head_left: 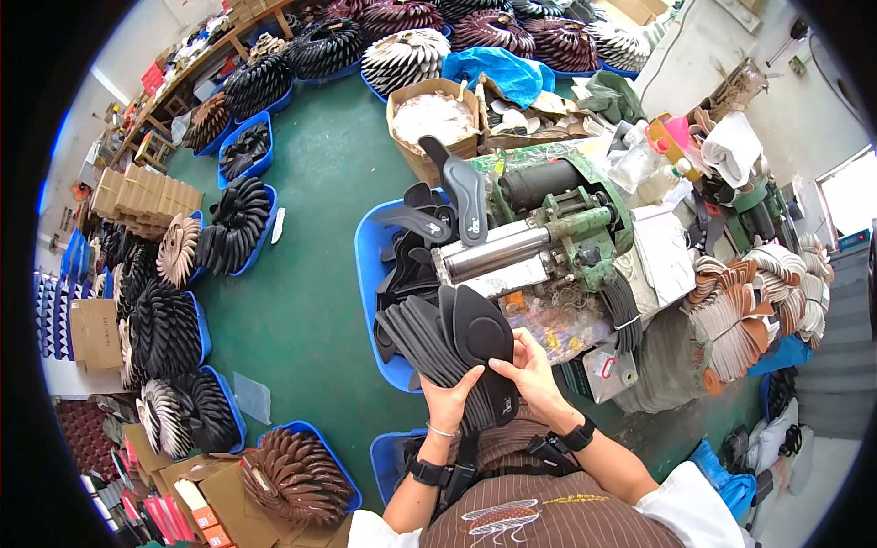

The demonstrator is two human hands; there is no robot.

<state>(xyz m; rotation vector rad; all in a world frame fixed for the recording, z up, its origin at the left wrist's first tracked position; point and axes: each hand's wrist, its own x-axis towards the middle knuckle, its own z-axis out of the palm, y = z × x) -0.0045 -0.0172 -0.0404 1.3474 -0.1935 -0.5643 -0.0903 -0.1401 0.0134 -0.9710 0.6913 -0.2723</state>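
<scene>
A thick stack of black shoe insoles is fanned out in front of my body. My left hand wraps around the stack's lower left side, thumb on top. From the right, my right hand pinches the edge of the front insole, its thumb close to the left one. Just beyond stands a green machine with a shiny metal roller. One loose insole rests tilted against the roller's left end. Below it, a blue tub holds more black insoles.
A cardboard box with pale material stands beyond the machine. Blue tubs with fanned insoles line the left side and the back. Bundles of tan and white insoles lie to the right. A brown insole bundle sits at lower left.
</scene>
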